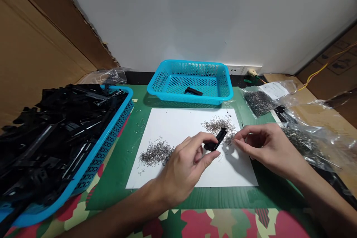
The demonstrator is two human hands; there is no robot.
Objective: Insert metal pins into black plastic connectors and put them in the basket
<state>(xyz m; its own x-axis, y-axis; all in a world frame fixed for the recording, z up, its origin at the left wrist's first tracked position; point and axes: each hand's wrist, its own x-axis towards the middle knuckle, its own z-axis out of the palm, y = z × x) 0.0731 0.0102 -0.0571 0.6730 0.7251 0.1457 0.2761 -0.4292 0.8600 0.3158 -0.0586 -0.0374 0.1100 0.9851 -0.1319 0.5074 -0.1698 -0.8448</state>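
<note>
My left hand (192, 160) grips a small black plastic part (216, 141) between thumb and fingers, tilted above a white sheet (189, 122). Just to its right is my right hand (262, 147), thumb and index finger pinched together at the edge of a pile of small bent wire springs (219, 124). Whatever sits between those fingertips is too small to make out. A second heap of wire springs (156, 152) lies on the left of the sheet, partly behind my left wrist.
On the left stands a blue basket (129, 100) heaped with black plastic parts (61, 130). A blue basket (189, 98) at the back holds one black part (193, 91). Clear bags of metal pieces (259, 102) lie on the right, near a wall socket (235, 70).
</note>
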